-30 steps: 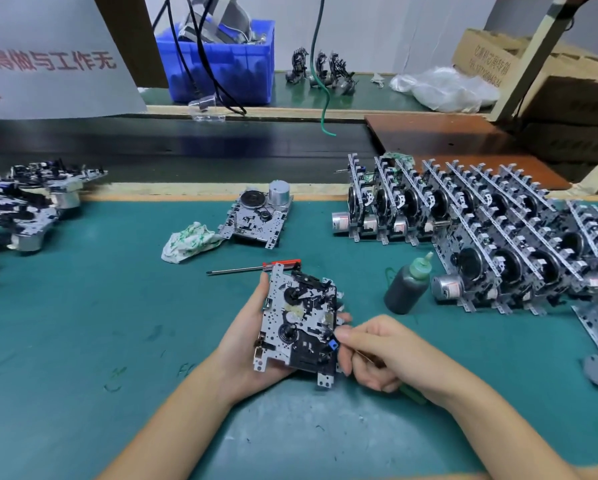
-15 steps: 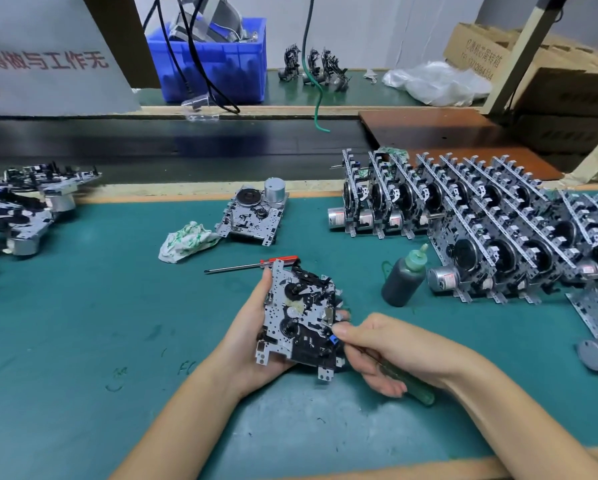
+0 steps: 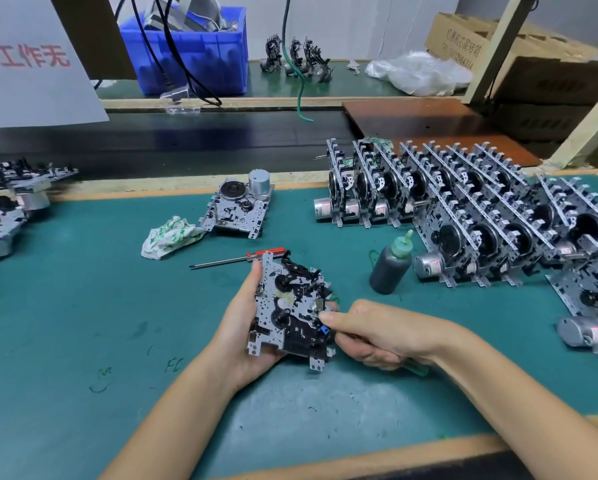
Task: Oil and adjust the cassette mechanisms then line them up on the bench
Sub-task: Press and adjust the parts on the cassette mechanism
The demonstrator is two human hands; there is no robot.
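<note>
Item: cassette mechanism (image 3: 290, 313), cradled above the green desk (image 3: 82, 306) in my left hand (image 3: 245, 330), fingers curled behind it. My right hand (image 3: 377, 334) grips a green-handled tool (image 3: 417, 368), thumb at the mechanism's right edge. Finished mechanisms (image 3: 463, 209) stand in rows far right; oil bottle (image 3: 391, 265) near them.

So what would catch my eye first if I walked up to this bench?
Probably the long rows of metal mechanisms standing on edge along the right of the green bench. Then, front and centre, the left hand holding up one mechanism while the right hand works at its edge, a dark oil bottle just behind.
</note>
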